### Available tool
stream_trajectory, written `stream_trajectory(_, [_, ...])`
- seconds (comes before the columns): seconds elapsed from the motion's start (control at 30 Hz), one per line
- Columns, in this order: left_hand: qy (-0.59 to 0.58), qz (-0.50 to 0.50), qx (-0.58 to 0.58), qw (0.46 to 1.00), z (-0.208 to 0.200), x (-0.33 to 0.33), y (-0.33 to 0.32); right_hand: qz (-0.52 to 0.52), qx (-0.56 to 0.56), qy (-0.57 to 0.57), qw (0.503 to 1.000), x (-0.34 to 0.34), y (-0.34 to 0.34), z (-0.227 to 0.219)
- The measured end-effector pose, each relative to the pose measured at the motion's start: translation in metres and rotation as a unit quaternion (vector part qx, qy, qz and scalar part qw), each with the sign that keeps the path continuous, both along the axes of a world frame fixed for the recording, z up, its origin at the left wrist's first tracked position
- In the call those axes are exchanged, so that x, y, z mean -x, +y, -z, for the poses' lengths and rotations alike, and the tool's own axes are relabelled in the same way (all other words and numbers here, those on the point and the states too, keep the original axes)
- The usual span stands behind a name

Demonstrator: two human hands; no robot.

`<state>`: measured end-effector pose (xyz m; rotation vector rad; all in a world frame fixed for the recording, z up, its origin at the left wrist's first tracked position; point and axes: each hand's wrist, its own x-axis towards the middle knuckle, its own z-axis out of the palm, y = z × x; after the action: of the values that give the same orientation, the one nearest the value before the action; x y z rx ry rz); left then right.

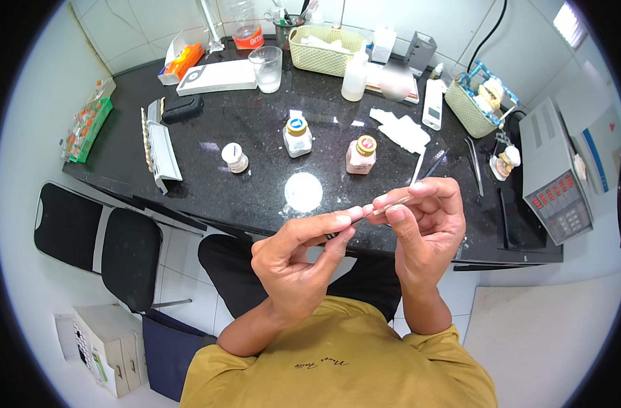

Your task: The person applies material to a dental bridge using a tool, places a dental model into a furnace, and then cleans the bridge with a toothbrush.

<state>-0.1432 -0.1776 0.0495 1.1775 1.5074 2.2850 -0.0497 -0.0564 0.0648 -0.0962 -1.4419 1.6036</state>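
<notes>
My left hand (293,258) and my right hand (429,234) meet fingertip to fingertip above the front edge of the dark counter. Between the left thumb and fingers I pinch a slim dark tool (351,222); its kind is hard to make out. A thin pale stick-like piece (392,205) lies between my right thumb and fingers. Whether the two pieces join is hidden by the fingertips. Beyond the hands sit a white round disc (304,192), a gold-lidded jar of pinkish powder (361,156), a gold-lidded jar of white powder (297,141) and a small white jar (234,160).
Crumpled tissue (400,130), tweezers (474,165) and a dental model (505,163) lie to the right, before a control-panel machine (557,183). Baskets (327,53) and a glass (266,70) stand at the back. A shade guide (161,151) is left; a chair (130,251) stands below.
</notes>
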Motion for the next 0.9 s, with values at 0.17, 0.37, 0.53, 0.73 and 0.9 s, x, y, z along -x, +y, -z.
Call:
stream_trajectory(0.17, [0.023,-0.011,-0.009,1.000,0.0024,0.0004,-0.0006,-0.003,-0.001,0.000,1.000,-0.0004,-0.0005,0.0007])
stream_trajectory(0.37, [0.052,-0.026,-0.003,0.998,0.0035,0.0013,-0.0020,-0.004,0.002,0.000,1.000,-0.0006,-0.0015,0.0013])
stream_trajectory(0.53, [0.057,-0.026,0.003,0.998,0.0028,0.0010,-0.0026,-0.008,-0.006,0.003,1.000,-0.0007,-0.0010,0.0007])
stream_trajectory(0.73, [0.061,-0.027,0.009,0.998,0.0031,0.0015,-0.0044,-0.004,-0.015,-0.002,1.000,-0.0004,-0.0014,0.0003])
stream_trajectory(0.9, [0.061,-0.030,0.013,0.998,0.0045,0.0020,-0.0051,-0.001,-0.016,-0.009,1.000,0.0004,-0.0025,-0.0005])
